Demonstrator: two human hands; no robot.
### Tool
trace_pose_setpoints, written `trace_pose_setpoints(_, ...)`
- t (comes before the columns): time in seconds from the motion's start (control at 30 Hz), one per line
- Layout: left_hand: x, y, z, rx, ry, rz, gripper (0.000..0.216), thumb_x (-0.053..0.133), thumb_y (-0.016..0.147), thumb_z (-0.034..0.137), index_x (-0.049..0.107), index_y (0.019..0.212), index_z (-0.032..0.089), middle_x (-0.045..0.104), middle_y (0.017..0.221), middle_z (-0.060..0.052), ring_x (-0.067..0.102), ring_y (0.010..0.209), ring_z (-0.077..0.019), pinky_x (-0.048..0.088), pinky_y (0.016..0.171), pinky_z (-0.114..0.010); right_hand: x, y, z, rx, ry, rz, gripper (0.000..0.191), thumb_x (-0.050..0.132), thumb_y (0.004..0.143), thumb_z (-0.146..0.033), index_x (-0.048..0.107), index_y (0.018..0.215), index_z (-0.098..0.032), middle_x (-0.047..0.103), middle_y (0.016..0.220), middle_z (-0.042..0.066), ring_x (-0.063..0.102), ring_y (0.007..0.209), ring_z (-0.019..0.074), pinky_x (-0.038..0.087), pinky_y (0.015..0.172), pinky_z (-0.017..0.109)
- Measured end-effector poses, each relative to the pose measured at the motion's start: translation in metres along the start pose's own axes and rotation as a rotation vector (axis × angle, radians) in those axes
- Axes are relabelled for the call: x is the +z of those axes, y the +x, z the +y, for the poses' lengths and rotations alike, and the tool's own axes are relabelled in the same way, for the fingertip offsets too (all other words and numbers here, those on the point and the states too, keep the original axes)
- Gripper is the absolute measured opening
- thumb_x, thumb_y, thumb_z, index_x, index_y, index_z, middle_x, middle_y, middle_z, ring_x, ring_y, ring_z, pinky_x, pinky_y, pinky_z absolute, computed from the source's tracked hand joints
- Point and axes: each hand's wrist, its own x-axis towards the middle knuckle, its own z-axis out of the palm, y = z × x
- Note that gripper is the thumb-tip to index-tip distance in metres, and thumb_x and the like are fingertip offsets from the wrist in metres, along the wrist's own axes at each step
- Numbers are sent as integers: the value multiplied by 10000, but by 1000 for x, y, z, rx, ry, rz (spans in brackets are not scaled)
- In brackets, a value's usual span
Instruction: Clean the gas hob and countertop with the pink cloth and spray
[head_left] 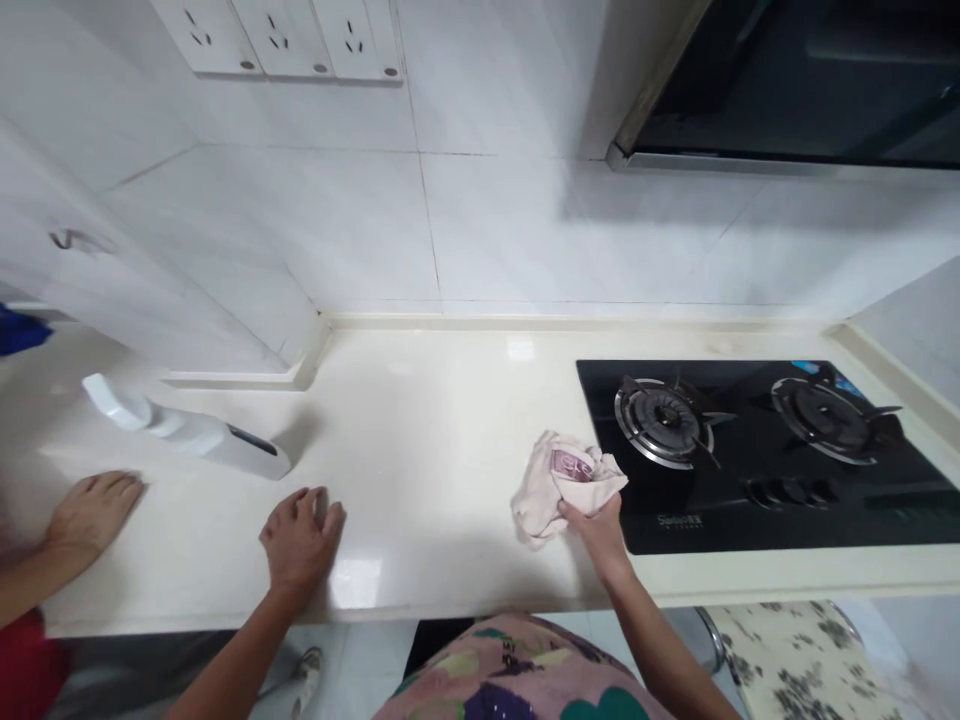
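Note:
My right hand grips a crumpled pale pink cloth that rests on the white countertop, right beside the left edge of the black gas hob. My left hand lies flat on the counter near its front edge, fingers stretched out and holding nothing. A white spray bottle lies on its side a little beyond and to the left of that hand.
Another person's hand rests on the counter at the far left. The hob has two burners and knobs. A range hood hangs above it. Wall sockets sit on the tiled wall.

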Motion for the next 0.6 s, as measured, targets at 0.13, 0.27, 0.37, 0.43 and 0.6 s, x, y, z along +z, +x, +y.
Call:
trace_pose_setpoints(0.13,-1,0,2,-14,10,-7,467,451,997,476,647,1310,190,576,1458,-176,469,1399,-359,359,1162,-565,15,14,-30,43,145,-78,563,804,694,-411,663,1186,-177,756,1142,69,692,1079,267,581,942,363)
trace_pose_setpoints(0.27,-1,-1,3,-16,17,2,477,425,1009,483,638,1321,193,572,1471,-170,466,1402,-355,365,1162,-562,11,37,-80,108,351,-202,424,712,798,-471,718,1124,-200,784,1060,43,724,1034,254,602,921,367)
trace_pose_setpoints(0.37,0,-2,3,0,14,23,468,436,1007,474,641,1319,192,571,1464,-167,469,1395,-353,361,1169,-553,3,45,-116,139,461,-125,438,709,839,-537,730,1136,-216,791,1097,39,716,1109,258,597,987,397)
trace_pose_setpoints(0.43,-1,-3,3,3,2,27,448,462,998,459,647,1310,196,578,1454,-166,475,1387,-349,359,1172,-545,-3,42,-140,111,493,-125,496,701,861,-577,729,1193,-210,785,1161,55,701,1170,277,586,1028,441)
trace_pose_setpoints(0.6,-2,-3,4,-23,-4,5,440,469,996,456,653,1300,196,583,1454,-165,475,1385,-343,356,1174,-540,-22,22,-203,-211,523,-146,534,643,956,-565,678,1376,-238,739,1302,61,641,1314,284,530,1114,488)
